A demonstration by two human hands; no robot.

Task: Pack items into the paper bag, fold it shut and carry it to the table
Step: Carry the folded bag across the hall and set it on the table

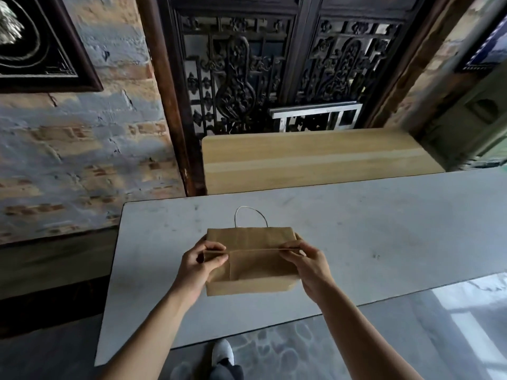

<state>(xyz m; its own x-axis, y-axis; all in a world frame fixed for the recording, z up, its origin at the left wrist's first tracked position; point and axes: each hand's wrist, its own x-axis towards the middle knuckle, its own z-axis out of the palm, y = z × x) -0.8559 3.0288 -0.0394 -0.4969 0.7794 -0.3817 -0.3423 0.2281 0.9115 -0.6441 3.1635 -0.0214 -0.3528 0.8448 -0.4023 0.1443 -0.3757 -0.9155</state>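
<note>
A brown paper bag (251,266) stands on the grey table (370,237), its top folded over away from me. A thin cord handle (250,215) sticks out behind the fold. My left hand (199,266) pinches the left end of the fold crease. My right hand (307,263) pinches the right end of the same crease. The bag's contents are hidden inside.
A light wooden bench or tabletop (315,157) stands just beyond the grey table, against a dark carved screen (288,64). A brick wall (76,154) runs along the left. My shoe (222,352) shows below the table's near edge.
</note>
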